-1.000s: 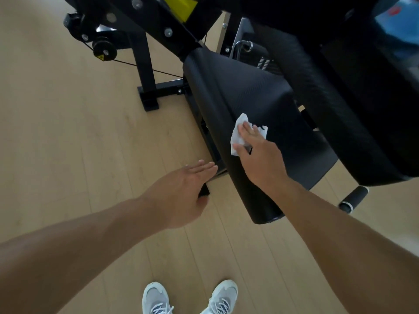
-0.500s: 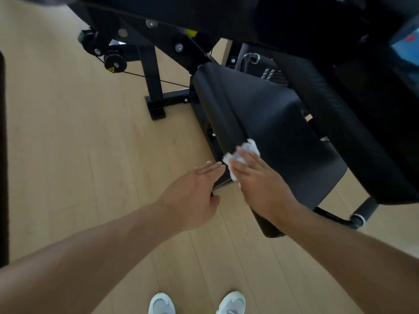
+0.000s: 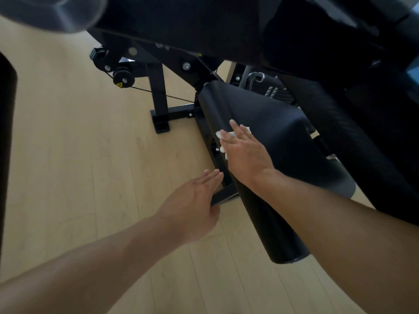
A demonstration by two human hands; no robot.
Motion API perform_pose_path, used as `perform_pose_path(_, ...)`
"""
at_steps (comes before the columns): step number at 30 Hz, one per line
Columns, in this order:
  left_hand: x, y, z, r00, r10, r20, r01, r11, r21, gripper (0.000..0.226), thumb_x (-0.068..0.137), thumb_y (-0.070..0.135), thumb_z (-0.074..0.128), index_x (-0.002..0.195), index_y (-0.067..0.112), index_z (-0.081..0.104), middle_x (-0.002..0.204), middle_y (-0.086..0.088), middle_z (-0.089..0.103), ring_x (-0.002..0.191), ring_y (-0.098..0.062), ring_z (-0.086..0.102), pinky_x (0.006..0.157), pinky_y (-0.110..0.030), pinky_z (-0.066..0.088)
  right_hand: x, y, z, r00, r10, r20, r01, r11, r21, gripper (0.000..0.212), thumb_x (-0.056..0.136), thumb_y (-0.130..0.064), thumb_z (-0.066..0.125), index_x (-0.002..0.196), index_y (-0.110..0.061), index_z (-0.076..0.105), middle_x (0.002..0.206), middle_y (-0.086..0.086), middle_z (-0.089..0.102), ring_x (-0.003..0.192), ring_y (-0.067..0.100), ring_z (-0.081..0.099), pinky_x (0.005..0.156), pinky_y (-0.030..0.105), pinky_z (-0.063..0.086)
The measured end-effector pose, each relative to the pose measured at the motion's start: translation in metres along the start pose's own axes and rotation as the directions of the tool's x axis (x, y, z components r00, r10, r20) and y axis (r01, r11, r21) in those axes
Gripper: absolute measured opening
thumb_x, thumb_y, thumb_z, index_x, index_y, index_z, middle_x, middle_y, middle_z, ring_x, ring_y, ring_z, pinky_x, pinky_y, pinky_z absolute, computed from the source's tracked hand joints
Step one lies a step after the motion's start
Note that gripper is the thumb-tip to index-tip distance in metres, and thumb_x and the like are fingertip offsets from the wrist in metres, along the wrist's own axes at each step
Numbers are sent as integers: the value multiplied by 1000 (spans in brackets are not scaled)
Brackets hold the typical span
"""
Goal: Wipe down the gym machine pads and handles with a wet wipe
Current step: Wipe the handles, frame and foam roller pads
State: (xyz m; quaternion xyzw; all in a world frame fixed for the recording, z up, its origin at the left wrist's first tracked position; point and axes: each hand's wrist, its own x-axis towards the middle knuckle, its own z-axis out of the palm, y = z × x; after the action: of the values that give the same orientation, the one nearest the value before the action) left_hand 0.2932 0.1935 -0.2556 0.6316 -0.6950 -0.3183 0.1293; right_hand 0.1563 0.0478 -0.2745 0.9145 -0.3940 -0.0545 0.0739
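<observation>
A black padded seat (image 3: pixel 285 137) of the gym machine slopes down toward me in the middle of the view. My right hand (image 3: pixel 246 152) lies flat on the seat's left edge, pressing a crumpled white wet wipe (image 3: pixel 221 135) against the pad; most of the wipe is hidden under the fingers. My left hand (image 3: pixel 195 205) hovers below the seat's left side with fingers straight and together, thumb near a black frame bar (image 3: pixel 223 197), holding nothing.
A larger black back pad (image 3: pixel 353 141) rises at the right. The black steel frame, a foot (image 3: pixel 161 123), a pulley (image 3: pixel 123 78) and a thin cable stand on the light wood floor (image 3: pixel 79 155). A dark upright edge (image 3: pixel 6 132) is at far left.
My right hand slid the wipe from the seat's top to its left edge, then slightly up along that edge. The left hand stayed beside the frame. The view tilted upward, and my shoes left the frame.
</observation>
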Motion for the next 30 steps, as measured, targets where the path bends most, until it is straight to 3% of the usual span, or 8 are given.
perform_pose_path(4,4,-1,-2,1000,-3,-15,3,1000,0,73,102,25,51,162,25,9,168,12,9,153,-1,2,113,-14,1,-29,-12,12,996,-51,74,57,995,-82,47,102,-15,47,148,-12,49,168,5,24,158,31,-2,126,45,-5)
perform_pose_path(9,7,1,-6,1000,7,-26,-8,1000,-6,73,102,25,51,162,24,10,168,12,10,154,-2,1,117,-16,2,-82,-5,2,986,169,5,-170,985,44,57,76,-22,87,130,-20,69,147,7,56,142,30,42,116,44,35)
perform_pose_path(12,7,1,-7,999,5,-32,-5,1000,14,73,102,27,51,162,24,9,169,11,10,154,-3,1,113,-14,0,-82,-7,11,974,215,-74,-201,966,160,54,75,-13,89,126,-16,71,134,3,66,135,26,54,104,38,48)
perform_pose_path(16,7,-1,-8,999,2,-33,-1,999,32,73,102,28,51,162,24,9,169,9,11,154,-4,2,113,-15,-1,-64,-14,25,996,-80,-42,81,996,27,50,91,-6,51,141,-6,59,147,8,58,153,28,28,125,42,20)
perform_pose_path(20,8,-3,-9,999,-17,-30,18,999,46,74,103,28,50,162,24,7,169,9,8,154,-4,1,112,-16,-2,-12,-3,7,1000,-23,-12,23,1000,-11,58,101,-13,27,159,-15,30,169,3,20,158,25,-4,123,39,-9)
perform_pose_path(23,10,-6,-10,999,-34,-38,36,999,39,74,102,28,51,162,25,7,169,10,8,154,-4,-1,111,-16,-2,15,-1,-2,998,46,-39,-47,999,-15,45,103,-16,45,147,-17,51,170,9,18,158,31,2,128,45,4)
perform_pose_path(25,10,-5,-12,999,-37,-33,38,999,34,74,102,27,52,162,24,8,169,10,8,154,-4,0,110,-16,-2,11,4,-8,995,55,-85,-58,998,-39,34,97,-18,60,130,-20,68,161,12,38,152,34,26,123,48,26)
perform_pose_path(30,11,-2,-18,998,-28,-48,30,999,37,73,102,26,51,162,22,9,169,8,8,155,-6,1,114,-15,0,-10,8,-5,994,51,-100,-41,994,103,29,100,-20,60,127,-16,68,144,4,58,137,23,50,108,36,45)
